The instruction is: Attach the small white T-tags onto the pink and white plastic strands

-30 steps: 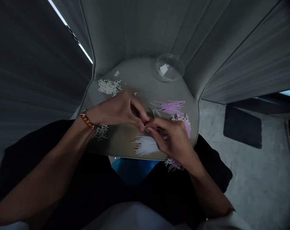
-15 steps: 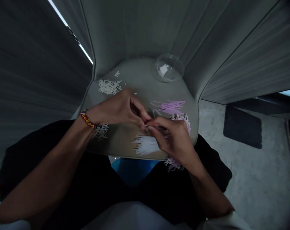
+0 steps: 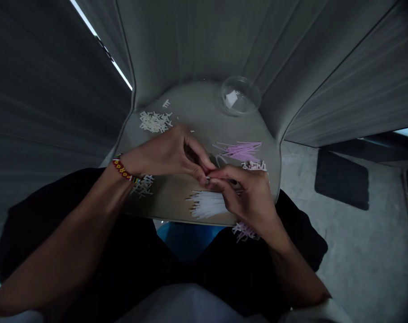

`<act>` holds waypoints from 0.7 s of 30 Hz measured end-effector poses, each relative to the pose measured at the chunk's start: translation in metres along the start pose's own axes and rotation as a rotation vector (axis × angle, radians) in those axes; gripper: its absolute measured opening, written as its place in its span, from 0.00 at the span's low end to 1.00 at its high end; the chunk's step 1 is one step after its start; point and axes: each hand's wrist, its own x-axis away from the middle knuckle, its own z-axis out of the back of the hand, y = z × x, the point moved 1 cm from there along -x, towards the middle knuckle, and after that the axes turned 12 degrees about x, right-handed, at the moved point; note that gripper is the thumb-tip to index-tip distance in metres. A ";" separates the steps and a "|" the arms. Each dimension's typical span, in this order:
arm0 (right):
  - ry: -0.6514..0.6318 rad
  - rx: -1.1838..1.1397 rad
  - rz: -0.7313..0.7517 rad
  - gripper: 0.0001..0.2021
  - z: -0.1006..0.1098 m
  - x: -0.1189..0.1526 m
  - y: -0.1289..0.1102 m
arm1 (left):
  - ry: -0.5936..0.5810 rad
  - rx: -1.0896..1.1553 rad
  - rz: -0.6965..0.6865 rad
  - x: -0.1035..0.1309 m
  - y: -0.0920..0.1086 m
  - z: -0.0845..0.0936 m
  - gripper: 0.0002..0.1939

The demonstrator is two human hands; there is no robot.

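My left hand [image 3: 185,154] reaches in from the left, thumb and fingers pinched together over the chair seat [image 3: 197,110]. Fingertip to fingertip with it, my right hand [image 3: 246,190] is closed in a pinch too. Between them shows a small whitish piece [image 3: 208,179], mostly hidden by the fingers, so its kind cannot be made out. Just below the hands lies a bundle of thin white sticks [image 3: 205,205]. Thin pink sticks [image 3: 239,150] are heaped beyond my right hand. A pale curved strip [image 3: 220,158] rests near its fingers.
A clear round plastic bowl [image 3: 246,107] with a white scrap [image 3: 231,98] stands at the seat's back right. Small white pieces [image 3: 155,122] are piled at left, others [image 3: 143,186] by my left wrist. Pink-and-white pieces [image 3: 244,232] lie at the front right edge.
Both hands stay pinched together at nearly the same spot. My right hand's fingers have shifted slightly, covering more of the small piece. The whole view has moved a little.
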 end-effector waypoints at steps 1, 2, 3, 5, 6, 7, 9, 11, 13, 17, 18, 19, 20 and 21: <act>0.003 0.004 0.004 0.06 0.000 0.000 0.000 | -0.003 0.003 -0.004 0.000 0.000 0.000 0.07; 0.005 0.007 0.008 0.07 0.000 0.000 0.000 | -0.010 0.001 -0.007 0.000 0.000 0.000 0.07; 0.008 0.009 0.015 0.07 0.000 0.000 0.000 | -0.014 -0.005 -0.007 -0.001 0.000 -0.001 0.07; 0.011 0.017 0.027 0.08 0.000 0.000 -0.001 | -0.012 -0.021 -0.001 -0.001 0.001 -0.001 0.07; 0.012 0.021 0.029 0.08 0.000 0.000 -0.001 | -0.008 -0.025 0.004 -0.001 0.001 -0.001 0.07; 0.010 0.025 0.028 0.07 0.000 0.000 -0.001 | -0.003 -0.022 0.008 -0.002 0.001 -0.001 0.07; 0.006 0.026 0.023 0.07 0.001 0.000 -0.001 | 0.004 -0.010 0.011 -0.002 0.001 -0.001 0.07; 0.005 0.023 0.016 0.07 0.001 0.000 -0.001 | 0.000 -0.010 -0.002 -0.002 0.000 -0.001 0.08; 0.002 0.018 0.011 0.07 0.001 0.000 -0.002 | 0.003 -0.021 -0.029 -0.002 -0.001 -0.001 0.09; 0.010 0.021 0.016 0.07 0.002 -0.001 -0.002 | 0.025 -0.023 -0.047 -0.001 -0.002 -0.002 0.07; 0.012 0.028 0.017 0.07 0.002 -0.001 -0.002 | 0.025 -0.017 -0.046 -0.002 -0.002 -0.002 0.07; 0.012 0.034 0.018 0.07 0.002 -0.001 -0.002 | 0.028 -0.012 -0.049 -0.002 -0.002 -0.003 0.07; 0.008 0.037 0.016 0.07 0.001 -0.001 -0.002 | 0.028 -0.009 -0.052 -0.002 -0.003 -0.003 0.07; 0.005 0.037 0.015 0.07 0.001 -0.001 -0.001 | 0.030 -0.007 -0.054 -0.002 -0.003 -0.003 0.07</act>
